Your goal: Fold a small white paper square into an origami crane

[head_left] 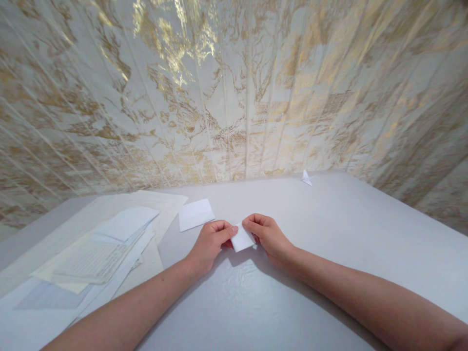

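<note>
A small folded piece of white paper (pixel 242 239) is held just above the white table (pixel 329 234), in the middle of the view. My left hand (pixel 210 242) pinches its left edge, fingers curled and thumb on top. From the right, my right hand (pixel 266 234) pinches the paper's upper right corner. Both hands are closed on the paper and nearly touch each other.
A loose white paper rectangle (pixel 195 213) lies just behind my left hand. A spread pile of paper sheets (pixel 98 248) covers the table's left side. A small folded white paper shape (pixel 306 178) sits at the far edge by the gold-patterned wall (pixel 234 97).
</note>
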Tool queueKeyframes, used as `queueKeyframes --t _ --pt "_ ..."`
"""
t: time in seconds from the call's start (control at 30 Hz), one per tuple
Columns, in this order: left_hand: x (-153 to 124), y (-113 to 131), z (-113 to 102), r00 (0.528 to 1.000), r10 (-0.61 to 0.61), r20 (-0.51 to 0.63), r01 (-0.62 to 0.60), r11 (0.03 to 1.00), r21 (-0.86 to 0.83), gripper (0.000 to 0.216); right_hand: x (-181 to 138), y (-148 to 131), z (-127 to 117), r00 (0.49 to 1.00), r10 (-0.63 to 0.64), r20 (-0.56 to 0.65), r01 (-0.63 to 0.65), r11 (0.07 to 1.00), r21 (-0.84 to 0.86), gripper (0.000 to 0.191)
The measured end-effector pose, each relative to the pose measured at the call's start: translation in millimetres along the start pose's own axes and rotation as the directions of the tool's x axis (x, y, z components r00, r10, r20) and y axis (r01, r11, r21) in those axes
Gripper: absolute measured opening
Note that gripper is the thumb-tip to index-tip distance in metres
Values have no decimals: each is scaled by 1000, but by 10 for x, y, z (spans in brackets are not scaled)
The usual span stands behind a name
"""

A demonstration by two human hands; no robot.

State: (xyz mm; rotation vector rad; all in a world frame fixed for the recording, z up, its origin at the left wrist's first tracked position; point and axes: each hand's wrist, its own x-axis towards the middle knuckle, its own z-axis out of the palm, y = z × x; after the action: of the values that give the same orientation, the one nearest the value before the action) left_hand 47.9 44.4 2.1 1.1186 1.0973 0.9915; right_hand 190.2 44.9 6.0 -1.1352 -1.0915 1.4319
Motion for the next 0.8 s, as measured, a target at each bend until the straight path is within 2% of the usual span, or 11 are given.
queueKeyframes --t 0.2,0.47,0.67,0.8 --pt "5 49 7 997 -70 -38 71 997 25 26 18 -13 -8 995 76 61 -77 997 3 21" --pt "25 88 -7 980 -197 -7 197 980 -26 25 25 17 15 998 49 -44 -49 999 10 21" --pt "30 50 -10 985 -162 -49 159 985 -68 22 46 23 4 996 58 -75 -53 996 70 22" --pt "26 23 -3 993 -68 -101 58 993 -99 19 52 34 -15 998 65 -14 -63 993 96 23"
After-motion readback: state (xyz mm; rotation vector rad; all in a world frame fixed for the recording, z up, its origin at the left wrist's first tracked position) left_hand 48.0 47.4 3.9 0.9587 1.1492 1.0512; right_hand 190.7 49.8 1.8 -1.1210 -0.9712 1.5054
